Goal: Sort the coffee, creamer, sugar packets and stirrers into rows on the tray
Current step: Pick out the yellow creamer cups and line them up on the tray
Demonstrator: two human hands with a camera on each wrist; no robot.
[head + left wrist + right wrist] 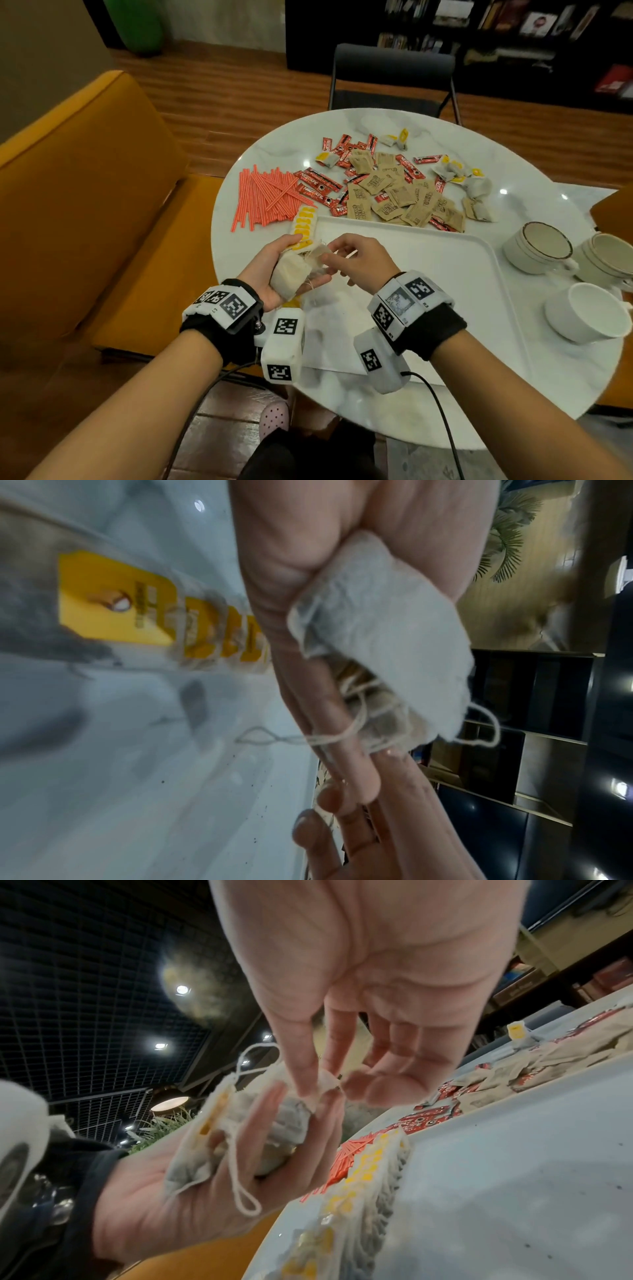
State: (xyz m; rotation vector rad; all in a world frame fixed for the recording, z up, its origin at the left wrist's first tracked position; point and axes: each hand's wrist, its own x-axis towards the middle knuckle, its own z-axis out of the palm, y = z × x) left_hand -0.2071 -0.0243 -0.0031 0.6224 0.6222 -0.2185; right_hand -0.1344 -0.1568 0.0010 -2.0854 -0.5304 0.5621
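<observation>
Several tea bags (289,274) bunched in left hand (274,270), palm up, fingers loosely curled under the bundle, strings dangling. Right hand (359,260) just beside it, thumb and forefinger pinching corner of top bag (322,1088), other fingers relaxed and half-curled. Both hands over near left corner of tray (445,274).

Row of bags with yellow tags (303,226) already lined along left edge of tray, long axis running near to far. Likely next move: peel pinched bag off bundle, lay at near end of that row. Slot lies just left of and below right fingertips; right hand nearer, already holding the bag. Strings tangled round left fingers (342,737), may drag a second bag along.

Rest of stock unsorted on table (376,404) beyond far edge of tray: red stirrers (263,198) at far left, red coffee sticks (318,186) and brown sugar packets (394,198) heaped in middle, loose tea bags toward far right. Three cups (537,246) along right edge of table. Most of tray bare; task early, by the look.
</observation>
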